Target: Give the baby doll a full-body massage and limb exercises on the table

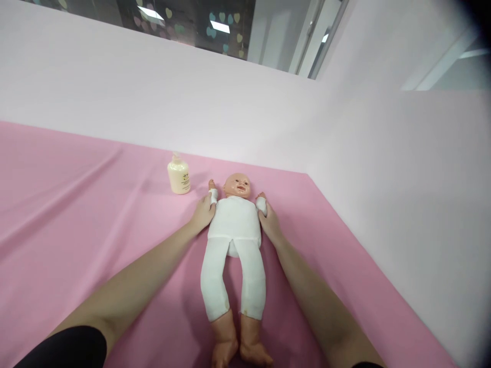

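Note:
A baby doll (235, 220) in white clothing lies on its back on a pink sheet (149, 286), head toward the wall and feet toward me. Both its arms are raised beside its head. My left hand (203, 212) is closed around the doll's arm on the left of the view, with the thumb against the white sleeve. On the other side, my right hand (269, 221) grips the opposite arm at the sleeve. The fingers of both hands are partly hidden behind the doll's arms.
A cream-coloured pump bottle (179, 175) stands on the sheet to the left of the doll's head. White walls (215, 112) rise behind and to the right of the pink surface. A window (184, 25) with heart decorations is above the back wall.

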